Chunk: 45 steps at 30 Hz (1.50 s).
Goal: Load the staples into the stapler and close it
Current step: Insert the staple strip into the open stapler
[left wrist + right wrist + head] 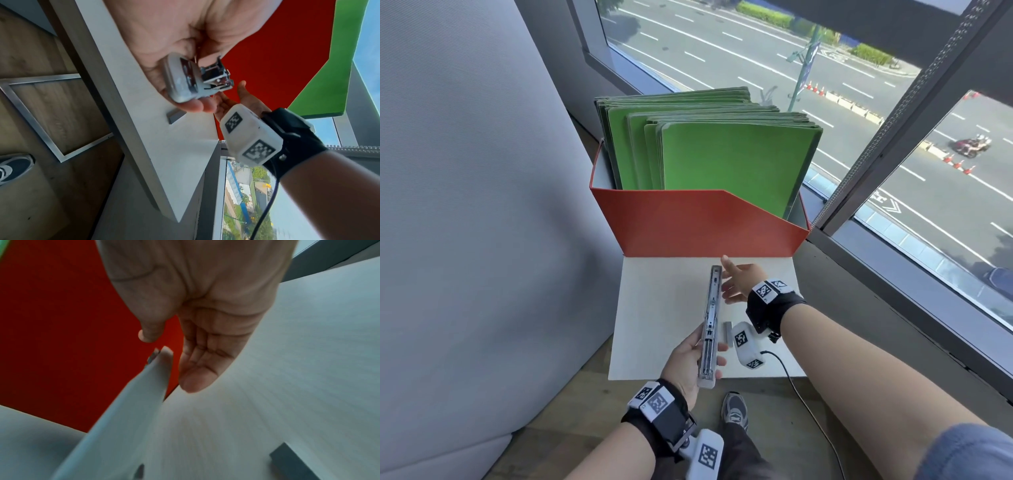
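A grey stapler (711, 318), swung fully open into one long strip, points away from me above the white table (661, 308). My left hand (705, 351) grips its near end; the left wrist view shows the stapler (185, 81) end-on with its metal channel bared. My right hand (734, 284) is open with straight fingers beside the stapler's far tip, and the right wrist view shows the right hand (205, 340) close to the blurred stapler arm (139, 399). Whether they touch is unclear. A short strip of staples (728, 331) lies on the table just right of the stapler, held by nothing.
A red file box (688, 226) full of green folders (722, 154) stands at the table's far edge. A grey partition (465, 205) rises on the left, a window (893, 120) on the right. My shoe (735, 409) and a black cable (798, 383) are below the table's near edge.
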### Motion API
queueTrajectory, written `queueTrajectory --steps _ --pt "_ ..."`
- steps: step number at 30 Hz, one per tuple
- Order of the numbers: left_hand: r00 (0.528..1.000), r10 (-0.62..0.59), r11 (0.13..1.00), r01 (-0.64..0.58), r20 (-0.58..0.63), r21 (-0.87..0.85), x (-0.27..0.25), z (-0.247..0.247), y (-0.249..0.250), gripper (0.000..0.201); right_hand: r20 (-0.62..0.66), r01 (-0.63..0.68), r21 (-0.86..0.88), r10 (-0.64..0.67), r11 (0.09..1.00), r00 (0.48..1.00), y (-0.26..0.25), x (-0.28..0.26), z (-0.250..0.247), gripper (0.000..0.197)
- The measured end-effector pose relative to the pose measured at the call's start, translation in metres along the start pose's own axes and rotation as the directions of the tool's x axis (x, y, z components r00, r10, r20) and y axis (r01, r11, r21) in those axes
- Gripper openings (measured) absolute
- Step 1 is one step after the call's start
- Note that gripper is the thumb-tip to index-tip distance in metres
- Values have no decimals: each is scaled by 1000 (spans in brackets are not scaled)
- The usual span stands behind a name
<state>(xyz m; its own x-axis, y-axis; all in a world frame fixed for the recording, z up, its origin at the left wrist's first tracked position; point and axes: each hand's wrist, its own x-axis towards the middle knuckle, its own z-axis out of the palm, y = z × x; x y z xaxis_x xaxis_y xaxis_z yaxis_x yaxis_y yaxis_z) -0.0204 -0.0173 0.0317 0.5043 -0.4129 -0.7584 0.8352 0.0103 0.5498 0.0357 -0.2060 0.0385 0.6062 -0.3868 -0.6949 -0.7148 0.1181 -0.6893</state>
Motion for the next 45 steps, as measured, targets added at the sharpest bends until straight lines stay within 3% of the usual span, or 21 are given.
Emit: queueTrajectory --steps 2,5,8,12,16,23,27,30,35,45 --pt "999 17 1000 -17 -30 -5 5 3 3 38 -14 39 -84 -41 996 999 9 -2 -3 44" --pt "998 6 1000 -7 -56 -7 12 6 8 34 -9 82 -422 -94 903 996 37 -9 0 24" --pt "997 -8 1000 8 -81 8 17 9 11 36 23 136 -636 -157 760 987 65 -22 11 29" --pt "996 -23 999 25 -88 24 22 12 13 43 33 138 -703 -162 698 986 82 -29 24 36" --pt "997 -15 997 22 -78 79 24 15 14 48 -4 117 -691 -165 713 986 87 -26 27 34" --pt "996 -8 996 16 -93 89 30 14 15 49 -72 151 -505 -216 850 974 84 -26 8 12" --pt "994 -12 996 21 -105 83 32 13 13 42 -92 265 -280 -301 923 949 67 -30 -10 13" --pt "993 -22 995 32 -112 90 34 15 12 40 -7 390 -147 -395 909 918 49 -45 -19 18" --pt "996 -14 993 24 -85 113 32 19 11 36 132 463 -222 -444 858 886 37 -61 -12 13" --pt "996 -2 989 15 -87 148 30 24 13 33 149 490 -341 -469 802 871 33 -66 -8 13"
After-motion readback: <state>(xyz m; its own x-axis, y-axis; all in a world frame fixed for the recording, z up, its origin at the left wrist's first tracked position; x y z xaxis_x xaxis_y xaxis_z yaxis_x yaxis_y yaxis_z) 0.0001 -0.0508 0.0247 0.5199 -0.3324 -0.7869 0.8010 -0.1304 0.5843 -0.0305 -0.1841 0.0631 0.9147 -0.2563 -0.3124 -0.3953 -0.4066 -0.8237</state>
